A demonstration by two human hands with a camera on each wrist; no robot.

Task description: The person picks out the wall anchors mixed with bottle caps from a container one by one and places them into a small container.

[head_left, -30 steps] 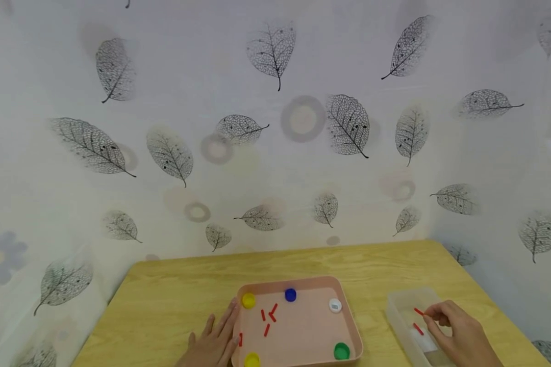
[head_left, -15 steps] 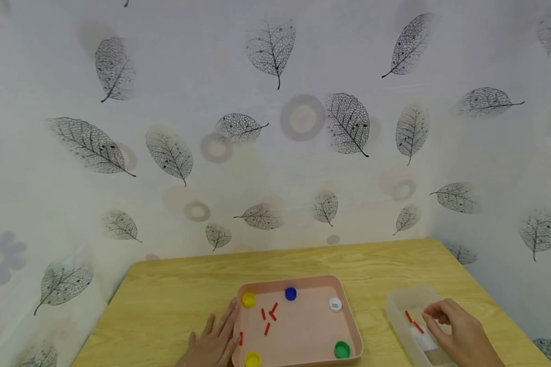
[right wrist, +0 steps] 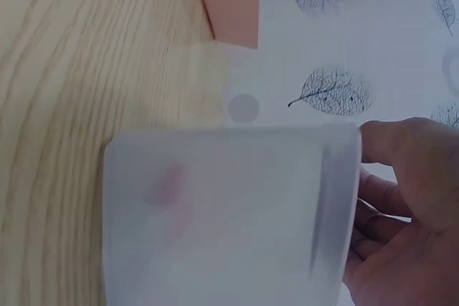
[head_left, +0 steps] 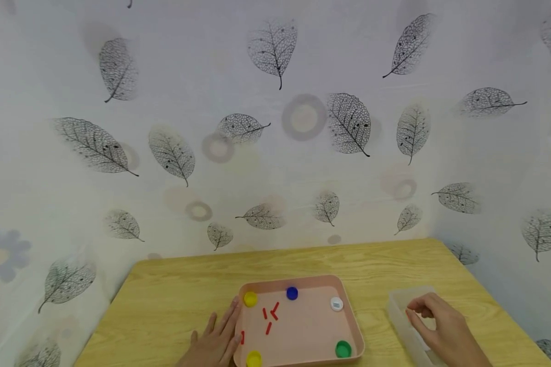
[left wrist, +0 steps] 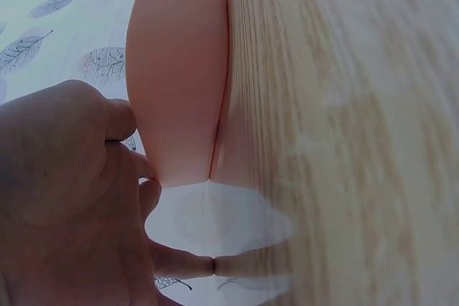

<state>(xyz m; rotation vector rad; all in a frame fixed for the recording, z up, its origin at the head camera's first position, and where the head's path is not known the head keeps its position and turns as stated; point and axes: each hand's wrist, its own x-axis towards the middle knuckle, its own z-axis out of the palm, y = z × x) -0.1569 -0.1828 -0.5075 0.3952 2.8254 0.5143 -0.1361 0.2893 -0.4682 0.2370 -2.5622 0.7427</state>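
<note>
Left hand [head_left: 213, 341], spread and empty, touches the tray [head_left: 309, 329] at nine o'clock; right hand [head_left: 444, 326], hold unclear, curls over the box [head_left: 400, 321] at three. Only the right-wrist view shows red blurs [right wrist: 171, 188] through its wall.

Red sticks [head_left: 268, 328] lie scattered over the pink tray's [head_left: 312, 326] left half, translucent bin [right wrist: 237, 206] standing toward the table's [head_left: 174, 285] right edge!

No readable lettering, numbers or brands in any view. White round cap [head_left: 336, 304], inside pink tray [head_left: 307, 331], carries a small greyish mark; illegible at this size.
</note>
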